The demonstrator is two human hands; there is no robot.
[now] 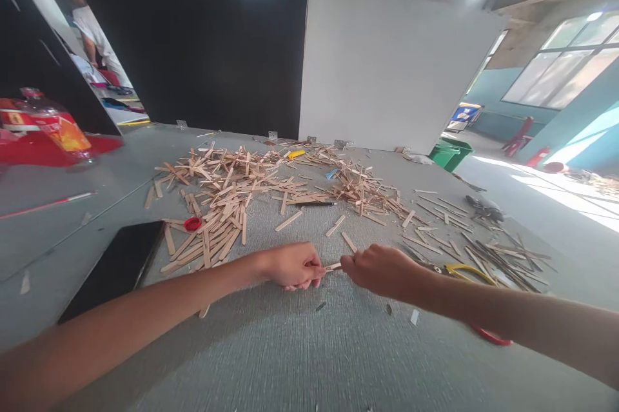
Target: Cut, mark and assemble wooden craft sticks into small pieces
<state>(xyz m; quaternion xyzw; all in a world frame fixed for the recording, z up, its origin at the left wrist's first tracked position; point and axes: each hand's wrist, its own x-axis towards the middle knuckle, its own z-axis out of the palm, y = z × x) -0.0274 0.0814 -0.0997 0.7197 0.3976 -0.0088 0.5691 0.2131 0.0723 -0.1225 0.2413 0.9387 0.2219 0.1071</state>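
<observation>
Low over the table's near middle, my left hand [297, 265] and my right hand [374, 269] face each other with a short gap between them. A small wooden craft stick [333, 267] spans that gap, pinched at its left end by my left fingers and at its right end by my right. Both hands are closed, and their fingers cover the stick's ends. Just beyond lie a few loose craft sticks [335, 225]. A pair of yellow-handled pliers [467, 272] lies beside my right wrist, partly hidden by the forearm.
Heaped craft sticks [227, 206] spread across the table. A black tablet-like slab [118, 264], a red bottle cap [192, 224], a yellow cutter [296, 154] and a black pen-like tool [315, 204] lie around. Upright panels [387, 64] close the back; a bottle [60, 128] stands left. Another person [97, 38] is beyond.
</observation>
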